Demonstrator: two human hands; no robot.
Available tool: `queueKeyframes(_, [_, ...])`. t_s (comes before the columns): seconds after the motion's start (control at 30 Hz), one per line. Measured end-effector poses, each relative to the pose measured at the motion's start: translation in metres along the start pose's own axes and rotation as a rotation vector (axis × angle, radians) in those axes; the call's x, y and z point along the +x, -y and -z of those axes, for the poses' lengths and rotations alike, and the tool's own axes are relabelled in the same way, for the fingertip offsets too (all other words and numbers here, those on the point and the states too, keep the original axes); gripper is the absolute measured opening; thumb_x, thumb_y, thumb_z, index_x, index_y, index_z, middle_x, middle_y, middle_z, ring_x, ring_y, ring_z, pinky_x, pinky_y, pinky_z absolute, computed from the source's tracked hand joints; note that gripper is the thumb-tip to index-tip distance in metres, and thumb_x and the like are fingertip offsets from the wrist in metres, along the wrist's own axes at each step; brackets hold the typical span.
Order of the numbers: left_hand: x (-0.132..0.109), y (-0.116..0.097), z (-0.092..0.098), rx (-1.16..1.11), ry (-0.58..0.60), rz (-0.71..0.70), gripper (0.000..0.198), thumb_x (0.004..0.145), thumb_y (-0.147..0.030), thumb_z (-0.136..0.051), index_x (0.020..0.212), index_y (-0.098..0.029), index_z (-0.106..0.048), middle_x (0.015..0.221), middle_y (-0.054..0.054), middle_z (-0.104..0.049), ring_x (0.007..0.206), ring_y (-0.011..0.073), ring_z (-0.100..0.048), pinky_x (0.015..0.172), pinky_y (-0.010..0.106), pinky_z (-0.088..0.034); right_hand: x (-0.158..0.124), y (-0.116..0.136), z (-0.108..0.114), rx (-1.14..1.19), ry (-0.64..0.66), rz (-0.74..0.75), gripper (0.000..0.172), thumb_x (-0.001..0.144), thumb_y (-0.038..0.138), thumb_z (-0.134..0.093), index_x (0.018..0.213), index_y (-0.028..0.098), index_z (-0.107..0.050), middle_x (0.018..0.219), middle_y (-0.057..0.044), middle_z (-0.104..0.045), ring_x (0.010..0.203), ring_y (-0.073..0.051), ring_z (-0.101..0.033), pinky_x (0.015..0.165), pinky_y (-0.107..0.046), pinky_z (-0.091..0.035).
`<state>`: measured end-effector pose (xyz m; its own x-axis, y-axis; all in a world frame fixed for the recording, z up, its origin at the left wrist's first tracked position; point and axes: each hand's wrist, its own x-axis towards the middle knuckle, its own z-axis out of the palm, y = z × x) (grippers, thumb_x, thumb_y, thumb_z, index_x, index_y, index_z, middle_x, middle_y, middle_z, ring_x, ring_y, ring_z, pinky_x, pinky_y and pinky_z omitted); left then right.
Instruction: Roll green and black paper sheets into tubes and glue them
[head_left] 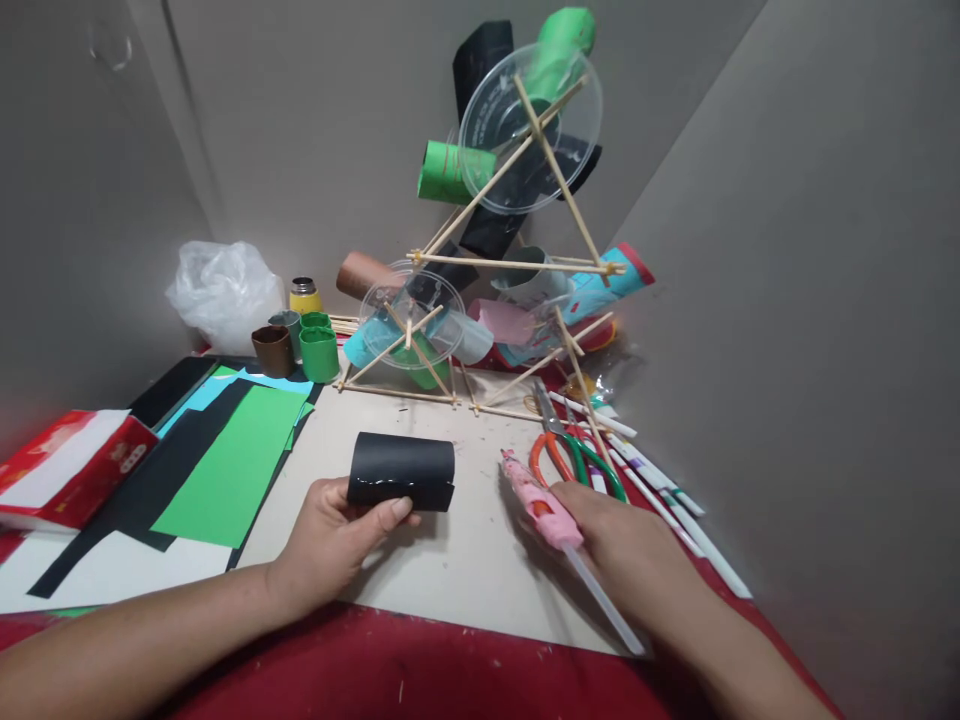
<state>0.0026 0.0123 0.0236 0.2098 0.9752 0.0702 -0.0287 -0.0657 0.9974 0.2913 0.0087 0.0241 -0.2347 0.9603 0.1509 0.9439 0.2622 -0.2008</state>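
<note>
A black paper tube (401,465) lies sideways in my left hand (345,535), whose thumb presses near its lower edge; a thin glossy line runs along its side. My right hand (619,545) is closed round a pink glue gun (536,500) with a clear glue stick jutting from its rear. The gun's tip points up and left, apart from the tube. Both hands are above a pale board (442,570). Just beyond my right hand lie scissors with orange handles (551,450) and a green-handled pair (600,470).
Stick frames with clear discs (530,130) and coloured paper tubes stand at the back. Green paper (225,470), black sheets and a red packet (75,470) lie left. Short paper cups (319,353) and a plastic bag (225,290) sit behind them. White rolled sticks (705,555) lie right.
</note>
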Motion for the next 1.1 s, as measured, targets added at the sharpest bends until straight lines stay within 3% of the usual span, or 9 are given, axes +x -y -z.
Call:
queueKeyframes(0.13, [-0.002,-0.007,-0.002,-0.044,0.008,-0.006,0.023,0.077,-0.033,-0.072,0.071,-0.011,-0.074,0.07,0.009,-0.075,0.062,0.0172,-0.07,0.061,0.025,-0.059,0.004,-0.002,0.001,-0.072,0.158,0.009,0.029,0.083,0.04,-0.054,0.099,0.018,-0.066,0.094,-0.011,-0.07,0.083,-0.028,-0.067,0.063,-0.033,-0.05])
queueKeyframes(0.23, [-0.004,-0.01,-0.003,-0.038,0.021,-0.037,0.023,0.077,-0.033,-0.071,0.071,-0.011,-0.075,0.07,0.009,-0.075,0.062,0.016,-0.069,0.061,0.024,-0.058,-0.003,0.006,0.01,0.072,0.042,0.027,0.038,0.083,0.043,-0.057,0.111,0.018,-0.065,0.11,-0.014,-0.067,0.096,-0.03,-0.065,0.077,-0.04,-0.052])
queueKeyframes(0.3, [-0.006,-0.01,-0.003,-0.037,0.034,-0.058,0.022,0.078,-0.032,-0.071,0.071,-0.011,-0.075,0.07,0.008,-0.075,0.062,0.0155,-0.068,0.06,0.023,-0.057,-0.009,0.022,0.019,0.31,-0.052,-0.016,0.038,0.085,0.043,-0.056,0.114,0.02,-0.064,0.115,-0.013,-0.065,0.095,-0.027,-0.065,0.079,-0.039,-0.052])
queueKeyframes(0.37, [-0.009,-0.009,-0.003,-0.033,0.056,-0.064,0.021,0.079,-0.031,-0.07,0.072,-0.011,-0.075,0.07,0.008,-0.074,0.062,0.0151,-0.067,0.059,0.022,-0.056,-0.013,0.044,0.027,0.625,-0.044,-0.1,0.038,0.084,0.043,-0.06,0.114,0.021,-0.065,0.109,-0.01,-0.067,0.081,-0.021,-0.065,0.07,-0.033,-0.054])
queueKeyframes(0.47, [-0.014,-0.008,-0.004,-0.021,0.092,-0.062,0.021,0.08,-0.03,-0.069,0.075,-0.011,-0.075,0.071,0.008,-0.074,0.063,0.0149,-0.067,0.06,0.023,-0.055,-0.014,0.075,0.027,1.07,0.09,-0.224,0.042,0.078,0.044,-0.069,0.113,0.021,-0.066,0.078,-0.003,-0.064,0.061,-0.014,-0.059,0.053,-0.025,-0.049])
queueKeyframes(0.6, [-0.017,-0.009,-0.007,-0.019,0.131,-0.076,0.019,0.082,-0.029,-0.067,0.077,-0.012,-0.074,0.072,0.006,-0.073,0.065,0.0148,-0.066,0.063,0.024,-0.054,-0.009,0.096,0.009,1.358,0.072,-0.274,0.039,0.07,0.041,-0.078,0.101,0.018,-0.069,0.064,0.002,-0.054,0.051,-0.009,-0.047,0.045,-0.019,-0.04])
queueKeyframes(0.8, [-0.02,-0.007,-0.01,-0.06,0.166,-0.045,0.017,0.083,-0.028,-0.067,0.079,-0.012,-0.073,0.074,0.005,-0.073,0.066,0.0132,-0.065,0.066,0.023,-0.054,-0.01,0.1,-0.005,1.468,-0.007,-0.255,0.017,0.072,0.033,-0.078,0.082,0.02,-0.072,0.061,0.003,-0.054,0.046,-0.006,-0.039,0.043,-0.019,-0.035])
queueKeyframes(1.0, [-0.022,-0.005,-0.01,-0.07,0.188,-0.016,0.016,0.083,-0.028,-0.067,0.082,-0.013,-0.074,0.074,0.005,-0.073,0.065,0.0121,-0.063,0.065,0.022,-0.052,-0.011,0.102,-0.004,1.514,0.035,-0.269,0.013,0.073,0.032,-0.078,0.077,0.021,-0.073,0.054,0.005,-0.051,0.045,-0.007,-0.038,0.043,-0.018,-0.034])
queueKeyframes(1.1, [-0.021,-0.007,-0.009,-0.07,0.2,0.032,0.021,0.084,-0.031,-0.066,0.08,-0.012,-0.074,0.074,0.007,-0.074,0.066,0.0134,-0.065,0.065,0.023,-0.053,-0.011,0.101,-0.006,1.497,0.018,-0.256,0.012,0.074,0.032,-0.076,0.074,0.021,-0.073,0.061,0.003,-0.056,0.047,-0.007,-0.041,0.045,-0.019,-0.037])
